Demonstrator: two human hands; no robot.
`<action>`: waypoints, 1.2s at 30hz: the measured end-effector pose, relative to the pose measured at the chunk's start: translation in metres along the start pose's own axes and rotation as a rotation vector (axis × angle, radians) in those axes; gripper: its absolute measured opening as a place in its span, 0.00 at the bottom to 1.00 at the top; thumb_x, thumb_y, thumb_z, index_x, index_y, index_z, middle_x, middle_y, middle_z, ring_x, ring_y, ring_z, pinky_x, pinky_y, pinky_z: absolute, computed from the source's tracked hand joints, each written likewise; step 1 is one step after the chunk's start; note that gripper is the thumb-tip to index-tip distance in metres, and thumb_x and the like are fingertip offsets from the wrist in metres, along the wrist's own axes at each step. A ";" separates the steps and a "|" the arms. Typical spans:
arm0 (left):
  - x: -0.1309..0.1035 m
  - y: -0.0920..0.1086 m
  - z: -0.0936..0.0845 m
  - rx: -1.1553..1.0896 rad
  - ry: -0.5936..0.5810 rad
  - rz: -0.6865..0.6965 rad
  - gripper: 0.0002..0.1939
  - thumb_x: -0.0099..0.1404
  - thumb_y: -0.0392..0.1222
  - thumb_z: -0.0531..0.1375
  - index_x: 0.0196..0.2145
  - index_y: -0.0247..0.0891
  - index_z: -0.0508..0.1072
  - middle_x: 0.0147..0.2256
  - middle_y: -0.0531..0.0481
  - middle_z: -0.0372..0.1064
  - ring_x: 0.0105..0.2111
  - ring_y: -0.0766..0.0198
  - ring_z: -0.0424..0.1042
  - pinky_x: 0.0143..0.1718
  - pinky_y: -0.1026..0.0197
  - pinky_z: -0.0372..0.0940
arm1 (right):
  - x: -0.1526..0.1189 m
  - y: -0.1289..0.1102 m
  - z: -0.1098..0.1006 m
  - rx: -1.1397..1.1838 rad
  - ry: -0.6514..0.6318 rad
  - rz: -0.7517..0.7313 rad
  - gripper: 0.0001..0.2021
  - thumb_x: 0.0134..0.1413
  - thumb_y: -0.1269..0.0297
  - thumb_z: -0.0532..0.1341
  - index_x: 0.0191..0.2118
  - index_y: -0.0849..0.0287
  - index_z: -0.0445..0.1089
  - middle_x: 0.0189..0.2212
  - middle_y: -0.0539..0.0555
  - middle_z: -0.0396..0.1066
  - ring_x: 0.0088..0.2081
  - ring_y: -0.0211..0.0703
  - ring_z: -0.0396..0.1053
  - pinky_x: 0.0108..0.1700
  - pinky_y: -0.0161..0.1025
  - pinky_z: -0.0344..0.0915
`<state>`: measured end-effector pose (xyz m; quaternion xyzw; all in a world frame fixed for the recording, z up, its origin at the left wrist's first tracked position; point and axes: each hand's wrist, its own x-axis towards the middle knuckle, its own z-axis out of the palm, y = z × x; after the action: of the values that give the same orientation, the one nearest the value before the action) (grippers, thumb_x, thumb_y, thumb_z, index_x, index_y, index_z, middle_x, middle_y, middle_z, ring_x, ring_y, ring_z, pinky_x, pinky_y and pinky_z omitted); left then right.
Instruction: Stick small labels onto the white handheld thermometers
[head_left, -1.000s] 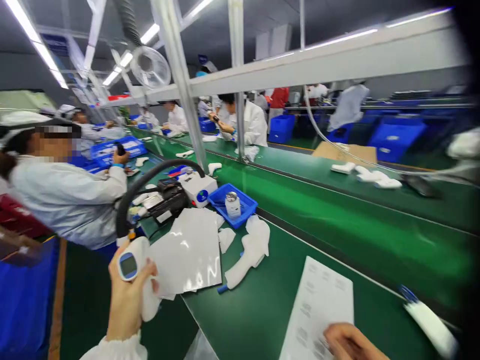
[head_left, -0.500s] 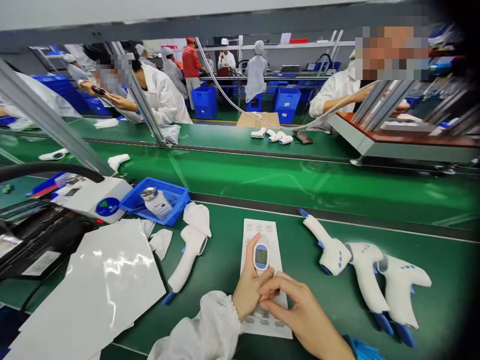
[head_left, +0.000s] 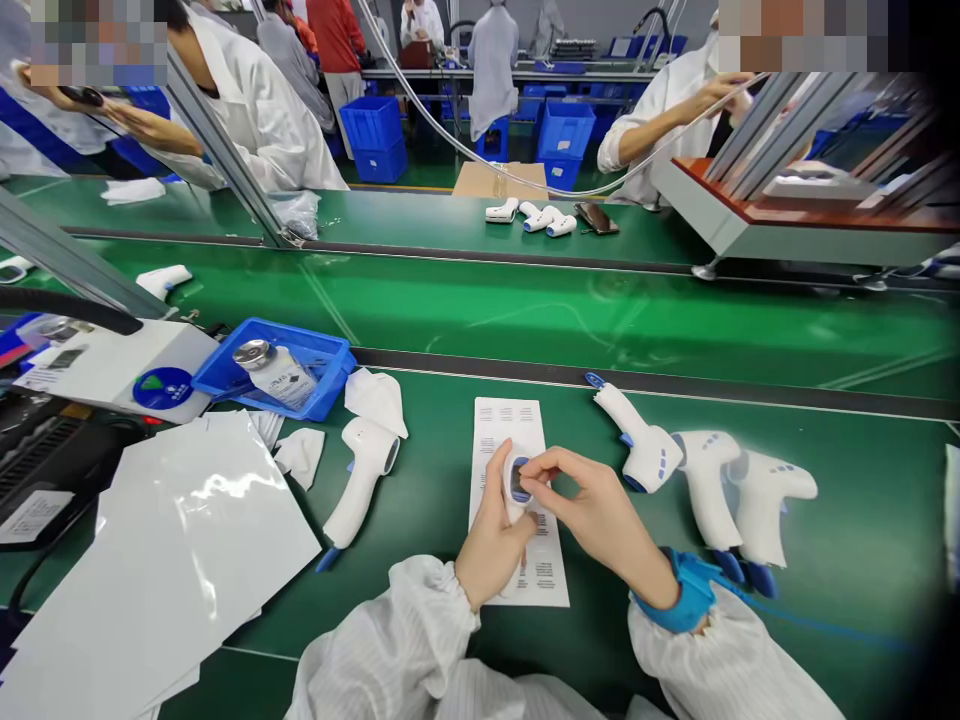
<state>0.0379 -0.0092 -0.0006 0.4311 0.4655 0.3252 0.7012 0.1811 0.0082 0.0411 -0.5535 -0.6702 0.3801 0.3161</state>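
A white thermometer (head_left: 517, 480) with a small screen in a blue frame is gripped in my left hand (head_left: 491, 540), above a printed sheet (head_left: 553, 560) on the green table. My right hand (head_left: 581, 495) touches the screen with pinched thumb and fingertips; whether they hold anything is too small to tell. A blue band circles my right wrist. One white thermometer gun (head_left: 362, 478) lies to the left. To the right lie three more guns, among them one (head_left: 649, 450) nearest my right hand and one (head_left: 769, 500) farthest right.
A stack of glossy white sheets (head_left: 157, 560) covers the left side. Behind it are a blue tray (head_left: 322, 385) with a metal-capped bottle and a white device (head_left: 120, 360). A green conveyor (head_left: 525, 310) crosses beyond the table. People in white coats work on the far side.
My right hand has moved up from beside my left hand to the thermometer's screen. The view has tilted down, so the background sits higher.
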 end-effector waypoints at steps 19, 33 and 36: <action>-0.002 0.000 0.002 -0.069 0.018 0.011 0.40 0.61 0.36 0.55 0.65 0.54 0.40 0.62 0.44 0.52 0.20 0.74 0.63 0.20 0.64 0.64 | 0.004 -0.001 0.007 -0.010 0.109 0.056 0.04 0.54 0.69 0.60 0.37 0.55 0.69 0.32 0.49 0.74 0.34 0.41 0.71 0.37 0.38 0.68; -0.003 -0.001 0.002 -0.119 0.015 0.016 0.45 0.55 0.31 0.54 0.65 0.52 0.40 0.60 0.43 0.53 0.27 0.67 0.68 0.25 0.62 0.65 | 0.004 0.001 0.009 -0.022 0.153 0.040 0.05 0.53 0.70 0.61 0.37 0.54 0.69 0.32 0.48 0.73 0.33 0.39 0.71 0.38 0.38 0.68; -0.005 0.002 0.000 -0.187 -0.036 -0.006 0.45 0.55 0.30 0.52 0.65 0.53 0.38 0.58 0.44 0.56 0.19 0.75 0.61 0.22 0.63 0.61 | 0.004 0.001 0.009 -0.031 0.153 0.036 0.06 0.53 0.70 0.61 0.37 0.54 0.69 0.32 0.48 0.73 0.33 0.39 0.71 0.38 0.38 0.68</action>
<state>0.0363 -0.0128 0.0034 0.3681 0.4220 0.3572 0.7475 0.1736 0.0108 0.0355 -0.5976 -0.6400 0.3318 0.3509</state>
